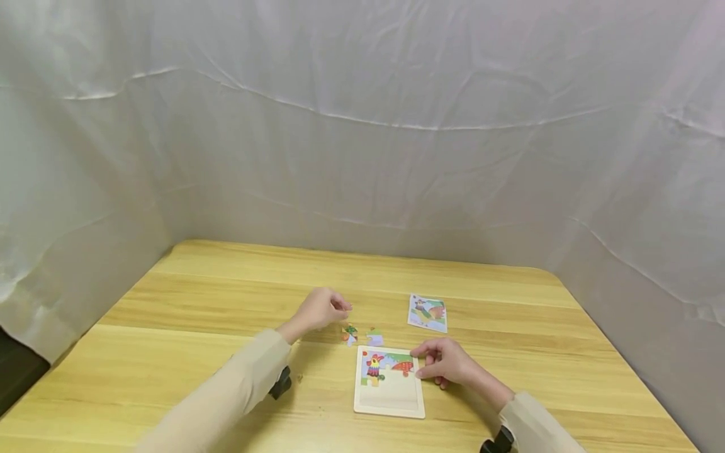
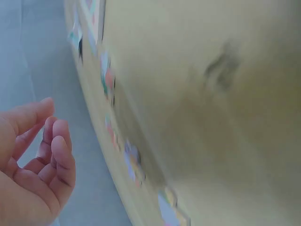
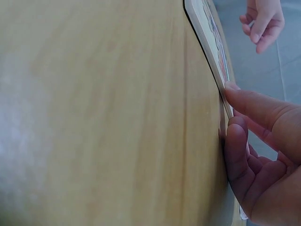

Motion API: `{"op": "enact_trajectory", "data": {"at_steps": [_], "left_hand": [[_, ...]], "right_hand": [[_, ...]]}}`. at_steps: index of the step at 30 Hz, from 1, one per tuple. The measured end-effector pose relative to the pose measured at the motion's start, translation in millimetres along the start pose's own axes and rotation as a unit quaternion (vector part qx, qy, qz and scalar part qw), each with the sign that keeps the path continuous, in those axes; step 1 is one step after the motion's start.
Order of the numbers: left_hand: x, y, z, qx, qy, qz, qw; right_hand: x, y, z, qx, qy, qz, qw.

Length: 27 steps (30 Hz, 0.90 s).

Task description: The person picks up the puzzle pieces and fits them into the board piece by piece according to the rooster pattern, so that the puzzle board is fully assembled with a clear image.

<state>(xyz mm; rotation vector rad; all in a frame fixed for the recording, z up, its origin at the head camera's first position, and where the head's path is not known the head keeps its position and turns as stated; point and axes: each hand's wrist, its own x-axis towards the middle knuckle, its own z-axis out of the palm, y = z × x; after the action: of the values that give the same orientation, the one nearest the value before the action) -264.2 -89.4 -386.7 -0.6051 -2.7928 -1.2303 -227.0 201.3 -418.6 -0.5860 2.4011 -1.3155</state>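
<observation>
A square wooden puzzle board (image 1: 391, 402) lies on the table, its upper and left parts filled with pieces of a rooster picture (image 1: 376, 365). My right hand (image 1: 444, 363) holds the board at its right edge, index fingertip by the far corner and thumb (image 3: 249, 104) on the side, the other fingers curled. Over the table, beyond the board's far left corner, my left hand (image 1: 324, 307) hovers with loosely bent fingers and nothing between them. Close below it lie loose puzzle pieces (image 1: 349, 334), and another piece (image 1: 374, 338) sits by the board's far edge.
A picture card (image 1: 428, 313) of the rooster lies beyond the board to the right. The wooden table (image 1: 226, 289) is enclosed by pale hanging cloth (image 1: 362, 176) at the back and sides. Small dark specks (image 1: 300, 378) mark the tabletop left of the board.
</observation>
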Motion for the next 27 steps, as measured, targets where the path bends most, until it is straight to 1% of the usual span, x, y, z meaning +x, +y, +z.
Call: {"op": "enact_trajectory", "data": {"at_steps": [2,4,5,9,11,15,20,22,25,27], "left_hand": [[5.5,-3.8,-2.9,-0.019,0.01,-0.014,0.9997],[10.4,-7.7,-4.2,-0.039,0.01,-0.031,0.9987],[12.6,-9.2,-4.7,-0.054,0.007,-0.044,0.9975],[21.7,-14.8,-4.1,-0.091,0.009,-0.086,0.9921],[25.6,-17.0,-3.2,-0.1,0.012,-0.1,0.9898],[31.0,-20.2,-1.4,-0.101,0.01,-0.123,0.9871],[33.7,-22.4,-1.2,-0.101,0.012,-0.15,0.9835],[33.5,-23.6,-1.1,-0.102,0.009,-0.155,0.9825],[32.6,-26.2,-0.9,-0.111,-0.01,-0.162,0.9805],[31.7,-28.7,-0.9,-0.118,-0.028,-0.153,0.9808]], "right_hand": [[-0.6,0,0,0.002,0.0,0.002,1.0],[-1.4,0,-1,0.003,-0.001,0.004,1.0],[-1.7,0,-1,0.003,-0.002,0.004,1.0],[-2.9,-1,-2,0.001,-0.003,0.002,1.0],[-3.3,-2,-2,0.001,-0.003,0.001,1.0],[-3.6,-2,-3,0.0,-0.002,0.001,1.0],[-2.7,-2,-2,-0.004,-0.001,0.0,1.0],[-2.1,-1,-2,-0.006,0.0,-0.001,1.0],[-1.5,-1,-2,-0.008,0.0,-0.001,1.0],[-1.3,-1,-2,-0.009,0.0,-0.002,1.0]]}}
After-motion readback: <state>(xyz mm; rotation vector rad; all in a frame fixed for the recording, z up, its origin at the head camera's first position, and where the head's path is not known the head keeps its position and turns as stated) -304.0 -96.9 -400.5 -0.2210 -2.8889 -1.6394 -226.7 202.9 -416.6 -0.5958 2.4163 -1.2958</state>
